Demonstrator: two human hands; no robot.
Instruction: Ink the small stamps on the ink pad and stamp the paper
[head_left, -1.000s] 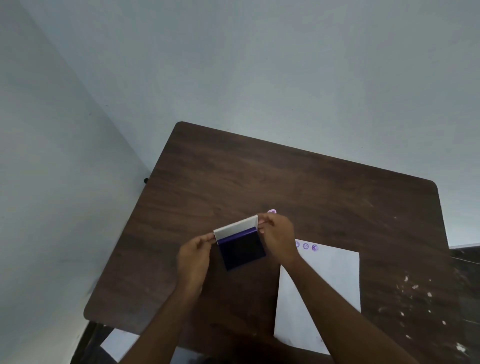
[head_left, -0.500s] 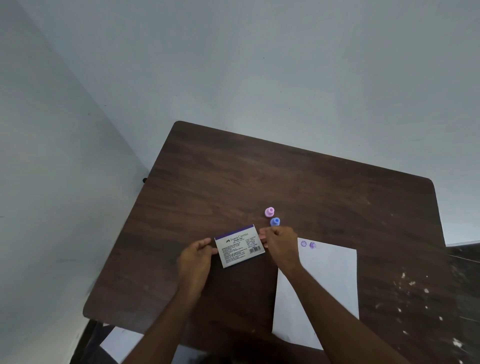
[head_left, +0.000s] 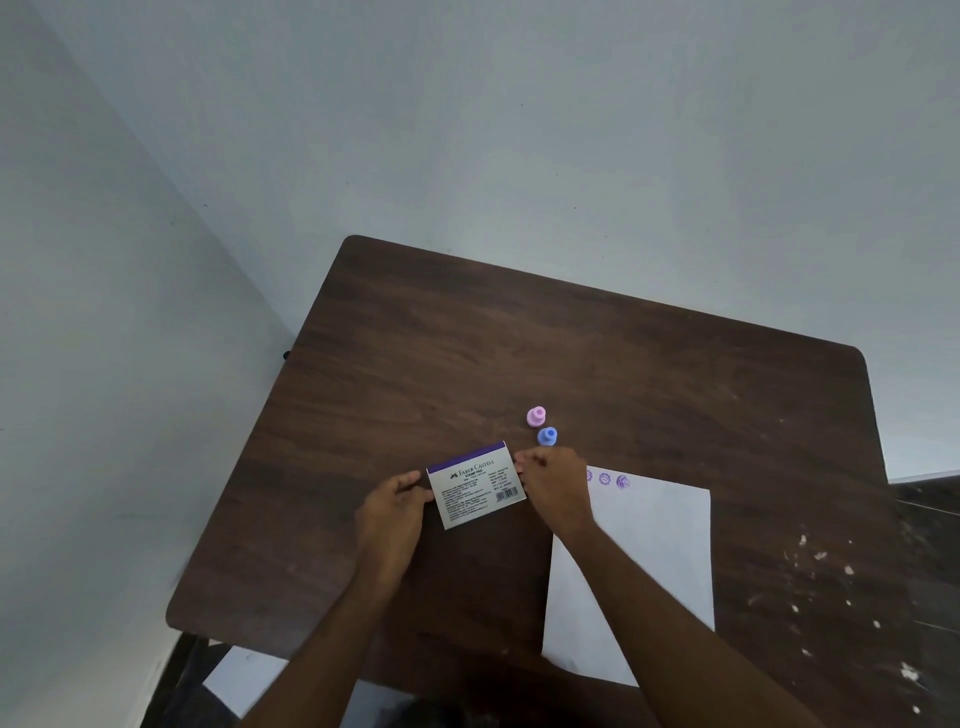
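Dim, soft light; wide-angle edge distortion.

We see a dark brown wood-grain table (head_left: 467, 353), flecked with white specks toward its right side. On it the ink pad (head_left: 475, 485) shows a white lid with small dark print, a barcode and a purple band along its far edge. Just beyond the pad stand a pink stamp (head_left: 536, 416) and a blue stamp (head_left: 547, 436). To the pad's right the white paper (head_left: 654, 551) carries purple round prints (head_left: 613, 480) at its far edge.
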